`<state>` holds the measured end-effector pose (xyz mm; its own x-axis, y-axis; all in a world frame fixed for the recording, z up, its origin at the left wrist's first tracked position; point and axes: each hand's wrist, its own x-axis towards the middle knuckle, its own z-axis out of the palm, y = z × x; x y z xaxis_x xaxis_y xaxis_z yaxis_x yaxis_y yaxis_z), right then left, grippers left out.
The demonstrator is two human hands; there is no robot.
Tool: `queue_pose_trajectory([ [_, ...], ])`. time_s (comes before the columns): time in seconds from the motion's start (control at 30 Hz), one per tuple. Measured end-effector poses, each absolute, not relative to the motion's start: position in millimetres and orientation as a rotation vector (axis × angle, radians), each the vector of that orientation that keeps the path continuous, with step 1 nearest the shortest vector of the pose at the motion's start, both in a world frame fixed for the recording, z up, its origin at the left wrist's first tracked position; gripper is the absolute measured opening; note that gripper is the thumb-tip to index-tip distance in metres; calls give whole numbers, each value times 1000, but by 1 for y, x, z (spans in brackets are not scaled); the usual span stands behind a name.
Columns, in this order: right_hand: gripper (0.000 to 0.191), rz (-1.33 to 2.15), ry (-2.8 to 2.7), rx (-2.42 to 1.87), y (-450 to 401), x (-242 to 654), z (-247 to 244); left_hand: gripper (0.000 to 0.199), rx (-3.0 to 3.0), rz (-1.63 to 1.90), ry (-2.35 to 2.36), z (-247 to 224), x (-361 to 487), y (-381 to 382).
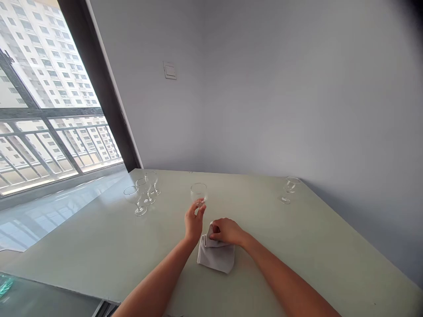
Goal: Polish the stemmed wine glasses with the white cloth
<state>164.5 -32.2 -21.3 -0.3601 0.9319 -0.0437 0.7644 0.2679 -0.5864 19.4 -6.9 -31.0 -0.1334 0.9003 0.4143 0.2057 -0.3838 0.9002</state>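
My left hand [195,220] is closed around the lower part of a clear stemmed glass [198,190], its bowl upright above the fingers. The glass's foot is hidden by the hand. Just to the right and nearer to me, my right hand [226,230] pinches a fold of a light grey cloth [216,256]. The rest of the cloth hangs or lies below the fingers over the table, with one corner pointing towards me. Cloth and glass are apart.
Three similar glasses stand in a slanting row at the table's left, the nearest glass [132,196] closest to me. Another glass [291,186] stands at the far right. The pale table [158,251] meets grey walls behind. A window [42,97] is on the left.
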Motion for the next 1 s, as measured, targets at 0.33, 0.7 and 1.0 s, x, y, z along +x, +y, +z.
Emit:
queue_pose_trajectory([
  [0.33,41,601,-1705,-1129,-31,159,-19,22,1895,1248,1219,-44,29,-14],
  [0.7,44,692,-1330,-1445,-1,185,-46,65,2209,1108,1056,-55,44,-26],
  [1.0,33,437,-1017,-1828,41,307,-64,25,2390,778,973,-54,39,-22],
])
